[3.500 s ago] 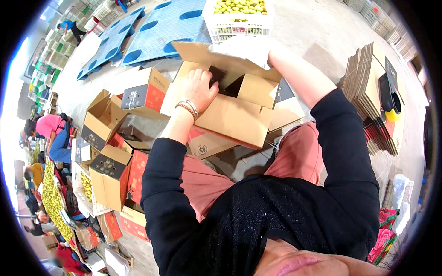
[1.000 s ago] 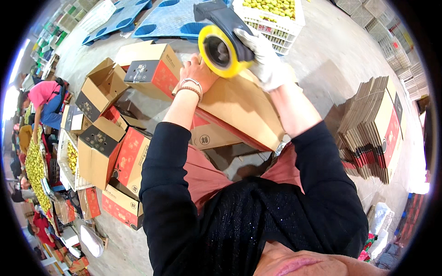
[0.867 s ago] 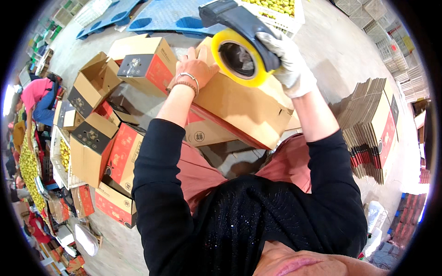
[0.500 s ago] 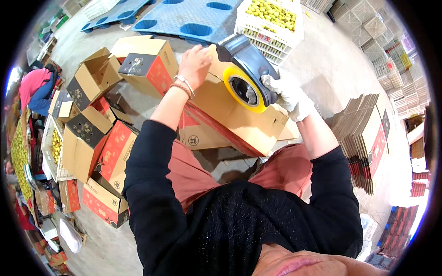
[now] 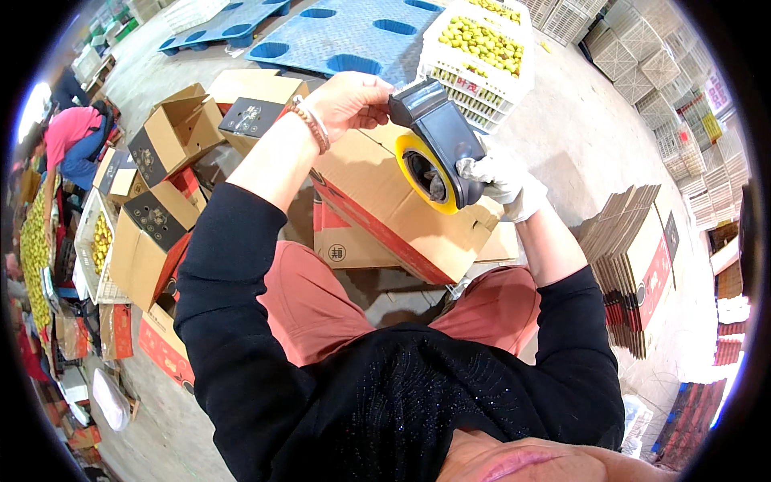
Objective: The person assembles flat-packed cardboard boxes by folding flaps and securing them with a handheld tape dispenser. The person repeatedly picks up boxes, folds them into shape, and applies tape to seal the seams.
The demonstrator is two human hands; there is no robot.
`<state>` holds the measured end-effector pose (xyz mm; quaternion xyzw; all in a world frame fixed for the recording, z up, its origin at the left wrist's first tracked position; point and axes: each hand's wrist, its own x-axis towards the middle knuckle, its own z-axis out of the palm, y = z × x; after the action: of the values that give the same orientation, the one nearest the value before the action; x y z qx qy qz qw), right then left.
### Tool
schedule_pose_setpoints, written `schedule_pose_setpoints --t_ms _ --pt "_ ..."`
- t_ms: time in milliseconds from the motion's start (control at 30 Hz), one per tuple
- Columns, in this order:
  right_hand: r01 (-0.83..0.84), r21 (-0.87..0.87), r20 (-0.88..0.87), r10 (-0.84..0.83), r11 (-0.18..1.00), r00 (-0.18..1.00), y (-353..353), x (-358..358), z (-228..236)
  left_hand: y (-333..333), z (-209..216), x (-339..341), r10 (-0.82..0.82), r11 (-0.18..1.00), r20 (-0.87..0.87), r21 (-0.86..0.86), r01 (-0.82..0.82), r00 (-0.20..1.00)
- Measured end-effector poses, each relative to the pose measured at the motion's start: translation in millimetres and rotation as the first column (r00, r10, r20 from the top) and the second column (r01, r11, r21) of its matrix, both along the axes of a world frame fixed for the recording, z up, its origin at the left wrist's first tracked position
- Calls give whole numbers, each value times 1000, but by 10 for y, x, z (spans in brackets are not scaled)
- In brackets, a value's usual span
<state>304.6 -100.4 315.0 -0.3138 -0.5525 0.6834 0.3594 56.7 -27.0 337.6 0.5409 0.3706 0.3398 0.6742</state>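
Note:
In a white glove, my right hand (image 5: 504,178) grips a dark tape dispenser (image 5: 430,112) fitted with a yellow-rimmed roll of tape (image 5: 408,178). The dispenser is held above a brown carton (image 5: 401,217) with a red side, which lies between my knees. My bare left hand (image 5: 353,103), with bracelets at the wrist, is at the front end of the dispenser. Its fingers are pinched together there; whatever they hold is too small to make out.
Open cartons (image 5: 181,136) stand in a group at the left. Flattened cartons (image 5: 634,265) are stacked at the right. Ahead are a white crate of yellow-green fruit (image 5: 478,60) and a blue pallet (image 5: 345,36). A person in pink (image 5: 68,136) bends over at the far left.
My left hand has come off the carton's top and closed its fingers at the front end of the tape dispenser. My right hand still holds the dispenser, now slightly lower in view.

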Motion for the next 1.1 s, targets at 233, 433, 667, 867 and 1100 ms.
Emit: schedule_pose_setpoints --t_ms 233,433,667,867,1100 --pt "-14 -21 11 15 1000 1000 0 -39 97 35 154 138 258 856 -293 510 -78 921" --pt "83 -37 139 -77 996 987 19 74 61 860 70 -913 470 831 -411 506 -234 781" --pt "107 -54 212 -93 993 973 163 -183 192 1257 -1204 -885 297 885 -773 444 143 561" --pt "117 -97 271 -87 988 958 258 -210 217 1127 -1566 -632 152 971 -753 234 45 640" --pt "138 -73 208 -121 988 971 254 -303 240 994 -1353 -662 156 922 -911 273 275 383"
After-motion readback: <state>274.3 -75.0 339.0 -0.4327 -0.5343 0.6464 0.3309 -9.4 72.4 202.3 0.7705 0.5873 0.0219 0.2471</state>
